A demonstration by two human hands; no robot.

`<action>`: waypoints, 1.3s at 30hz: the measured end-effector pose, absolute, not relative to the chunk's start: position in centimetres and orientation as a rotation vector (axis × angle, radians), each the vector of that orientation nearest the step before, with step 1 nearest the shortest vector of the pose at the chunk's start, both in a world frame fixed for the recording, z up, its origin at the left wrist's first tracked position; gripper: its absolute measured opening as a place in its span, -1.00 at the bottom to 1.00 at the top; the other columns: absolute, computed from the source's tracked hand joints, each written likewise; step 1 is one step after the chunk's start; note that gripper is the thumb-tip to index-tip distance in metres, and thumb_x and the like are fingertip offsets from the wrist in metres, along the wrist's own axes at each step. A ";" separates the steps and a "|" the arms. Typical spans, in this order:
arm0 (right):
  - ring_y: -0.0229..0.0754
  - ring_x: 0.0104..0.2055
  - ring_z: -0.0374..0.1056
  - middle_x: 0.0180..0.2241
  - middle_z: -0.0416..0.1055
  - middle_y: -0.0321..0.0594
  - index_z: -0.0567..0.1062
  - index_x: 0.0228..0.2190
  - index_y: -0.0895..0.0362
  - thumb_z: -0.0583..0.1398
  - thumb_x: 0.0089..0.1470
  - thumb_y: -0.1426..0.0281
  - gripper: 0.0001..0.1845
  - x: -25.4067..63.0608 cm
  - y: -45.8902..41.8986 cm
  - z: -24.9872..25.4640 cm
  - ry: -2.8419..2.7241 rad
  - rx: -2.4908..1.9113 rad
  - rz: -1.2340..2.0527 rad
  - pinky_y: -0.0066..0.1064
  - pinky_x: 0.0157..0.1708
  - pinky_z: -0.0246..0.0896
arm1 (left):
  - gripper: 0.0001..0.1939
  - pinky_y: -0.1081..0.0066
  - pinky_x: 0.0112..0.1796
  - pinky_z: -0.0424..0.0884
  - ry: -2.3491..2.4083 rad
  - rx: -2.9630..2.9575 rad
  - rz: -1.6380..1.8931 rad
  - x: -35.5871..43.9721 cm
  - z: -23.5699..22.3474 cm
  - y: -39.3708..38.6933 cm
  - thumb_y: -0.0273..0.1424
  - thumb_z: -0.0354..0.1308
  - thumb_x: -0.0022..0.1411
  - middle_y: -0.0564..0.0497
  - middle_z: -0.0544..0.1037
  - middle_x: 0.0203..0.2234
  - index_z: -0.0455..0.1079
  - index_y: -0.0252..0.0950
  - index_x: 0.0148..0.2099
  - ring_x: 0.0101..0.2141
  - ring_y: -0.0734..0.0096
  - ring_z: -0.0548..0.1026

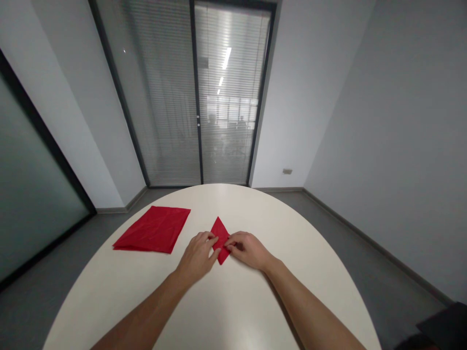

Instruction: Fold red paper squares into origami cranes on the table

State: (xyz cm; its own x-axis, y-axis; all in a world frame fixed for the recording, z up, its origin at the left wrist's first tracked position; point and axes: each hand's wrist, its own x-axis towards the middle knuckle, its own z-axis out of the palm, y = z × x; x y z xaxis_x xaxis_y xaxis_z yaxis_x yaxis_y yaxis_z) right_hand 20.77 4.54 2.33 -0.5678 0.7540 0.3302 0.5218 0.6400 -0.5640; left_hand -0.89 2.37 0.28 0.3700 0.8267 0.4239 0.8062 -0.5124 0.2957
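A small red napkin (219, 229), folded into a pointed diamond shape, lies on the white round table (233, 301) in front of me. My left hand (197, 255) rests on its left side with fingers curled and pressed down on the fabric. My right hand (246, 249) presses its right side, fingertips pinched on the edge. Both hands meet over the napkin's lower half, and only its far tip shows fully.
A stack of flat red napkins (153, 228) lies to the left on the table. Beyond the table's far edge are a grey floor, a glass door with blinds (197, 97) and grey walls. A dark object (443, 325) sits at bottom right.
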 end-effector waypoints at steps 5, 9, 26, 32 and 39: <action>-0.19 -0.27 0.44 -0.25 0.59 -0.24 0.62 -0.21 0.05 0.16 0.18 0.47 -0.76 21.2 4.9 2.1 -2.292 -1.046 0.576 -0.40 -0.22 0.27 | -0.65 0.09 0.09 0.35 1.490 2.594 0.829 -1.1 -0.2 2.4 -0.35 0.15 0.28 -0.17 0.51 0.02 0.45 -0.26 0.10 0.05 0.10 0.43; -0.15 -0.18 0.42 -0.22 0.57 -0.20 0.60 -0.19 0.08 0.17 0.17 0.48 -0.78 21.4 5.2 1.7 -2.295 -1.089 0.436 -0.35 -0.13 0.26 | -0.56 0.08 0.11 0.34 1.504 2.606 0.784 -1.0 -0.1 2.2 -0.29 0.19 0.24 -0.18 0.48 0.08 0.42 -0.27 0.15 0.08 0.06 0.41; -0.11 -0.22 0.35 -0.26 0.47 -0.15 0.52 -0.10 0.12 0.30 0.06 0.40 -0.68 20.6 5.4 1.3 -2.127 -1.320 0.338 -0.31 -0.18 0.25 | -0.54 0.02 0.12 0.30 1.457 2.655 0.778 -0.7 0.3 1.7 -0.24 0.19 0.24 -0.18 0.44 0.12 0.39 -0.22 0.17 0.11 0.03 0.37; -0.22 -0.31 0.34 -0.21 0.43 -0.21 0.48 -0.09 0.08 0.23 0.05 0.55 -0.65 20.4 5.3 1.1 -2.077 -1.210 0.497 -0.38 -0.24 0.26 | -0.60 0.05 0.12 0.32 1.432 2.675 0.801 -0.3 0.7 1.5 -0.29 0.21 0.22 -0.16 0.49 0.04 0.44 -0.24 0.10 0.06 0.05 0.40; -0.21 -0.29 0.38 -0.09 0.47 -0.15 0.41 0.02 0.09 0.20 0.09 0.50 -0.58 19.9 5.3 0.4 -1.935 -1.171 0.643 -0.33 -0.21 0.31 | -0.63 0.06 0.08 0.36 1.417 2.662 0.787 -0.2 0.8 1.4 -0.32 0.21 0.22 -0.12 0.53 0.00 0.47 -0.23 0.08 0.01 0.08 0.46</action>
State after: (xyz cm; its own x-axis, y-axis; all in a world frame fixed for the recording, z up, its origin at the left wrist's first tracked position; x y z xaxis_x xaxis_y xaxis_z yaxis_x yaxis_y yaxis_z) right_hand 19.89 5.31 0.41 -0.2811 0.8926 0.3525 0.5039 0.4499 -0.7373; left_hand -0.23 1.40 0.79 0.4589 0.7831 0.4198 0.7703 -0.5861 0.2512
